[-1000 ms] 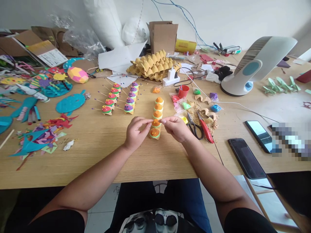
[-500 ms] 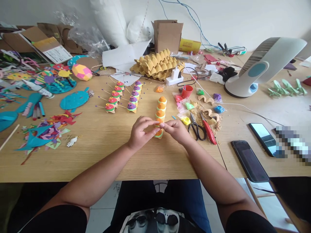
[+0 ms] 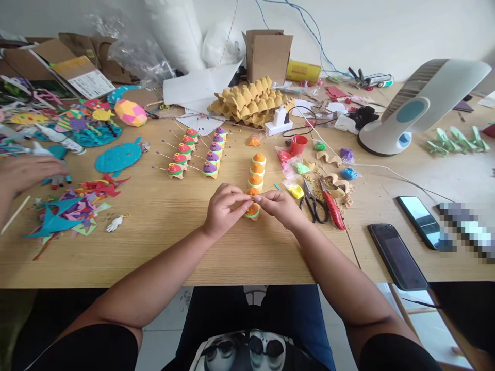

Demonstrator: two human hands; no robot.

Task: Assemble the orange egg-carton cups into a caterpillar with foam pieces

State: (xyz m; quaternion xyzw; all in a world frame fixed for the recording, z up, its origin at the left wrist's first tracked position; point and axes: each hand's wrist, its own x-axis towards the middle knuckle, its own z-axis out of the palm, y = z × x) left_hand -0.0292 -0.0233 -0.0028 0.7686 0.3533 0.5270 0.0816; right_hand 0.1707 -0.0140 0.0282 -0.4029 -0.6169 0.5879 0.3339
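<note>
A strip of egg-carton cups covered in orange and pale green clay (image 3: 256, 180) stands upright on the table in front of me. Over its near end, my left hand (image 3: 228, 208) and my right hand (image 3: 275, 205) meet with thumbs and fingers pinched together. Whatever sits between the fingertips is too small to make out. The fingers partly cover the nearest cups. Two finished-looking strips stand farther left: a red and green one (image 3: 182, 154) and a purple one (image 3: 214, 153), both with thin pins sticking out.
Scissors (image 3: 314, 203), a red utility knife (image 3: 331, 206), a yellow clay packet (image 3: 295, 191) and a red cup (image 3: 298, 145) lie right of the strip. Phones (image 3: 398, 255) and a white fan (image 3: 410, 113) are farther right. Another person's hand (image 3: 33, 172) is over craft scraps at left.
Another person's hand has come in at the left edge, over the markers and blue cut-outs. My own hands stay pinched over the orange strip, with only slight finger movement.
</note>
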